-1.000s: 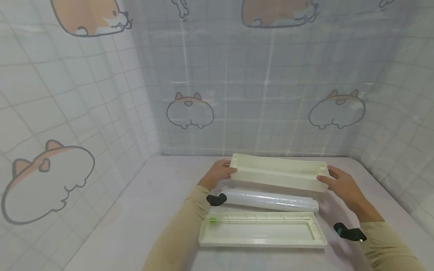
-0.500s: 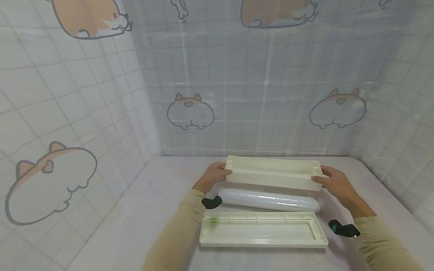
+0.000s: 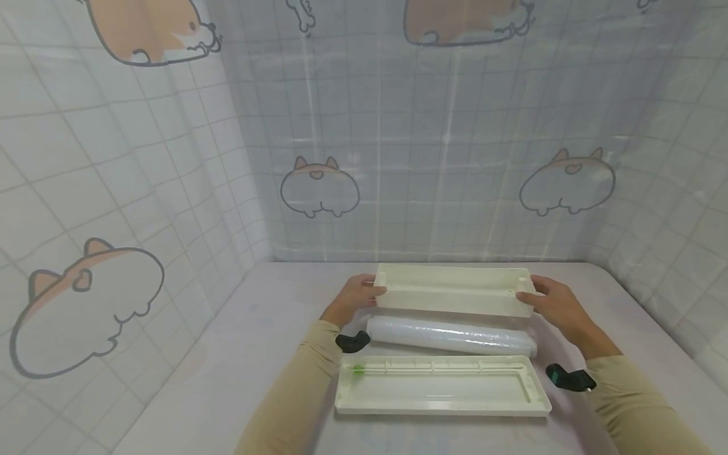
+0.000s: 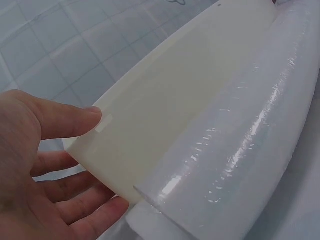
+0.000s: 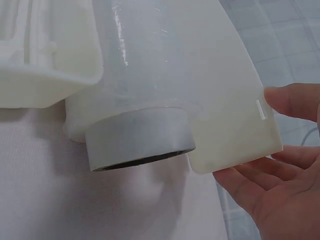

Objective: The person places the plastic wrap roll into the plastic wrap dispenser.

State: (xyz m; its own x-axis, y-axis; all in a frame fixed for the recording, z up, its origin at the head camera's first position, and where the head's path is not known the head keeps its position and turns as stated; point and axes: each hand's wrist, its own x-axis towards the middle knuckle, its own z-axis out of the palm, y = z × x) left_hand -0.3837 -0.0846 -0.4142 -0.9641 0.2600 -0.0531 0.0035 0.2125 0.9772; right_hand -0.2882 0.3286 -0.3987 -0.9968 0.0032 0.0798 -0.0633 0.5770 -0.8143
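A long cream plastic box (image 3: pixel 449 302), open along its top, stands behind a roll of cling film (image 3: pixel 449 335). My left hand (image 3: pixel 351 298) holds its left end, thumb on the front wall and fingers round the end, as the left wrist view shows. At the other end my right hand (image 3: pixel 560 306) holds it the same way, thumb at the rim and fingers against the end wall in the right wrist view. The shiny clear-white roll lies lengthwise in front of the box. Its grey core end (image 5: pixel 140 137) shows in the right wrist view.
Nearest me, a shallow cream lid (image 3: pixel 443 407) with a rail and a small green slider (image 3: pixel 359 370) lies on the white table (image 3: pixel 256 354). A grid-patterned curtain (image 3: pixel 398 158) with cartoon dogs surrounds the table at the back and sides.
Both hands have shifted the box slightly left, and its slant has lessened so it lies more level. The roll and the lid have stayed in place.
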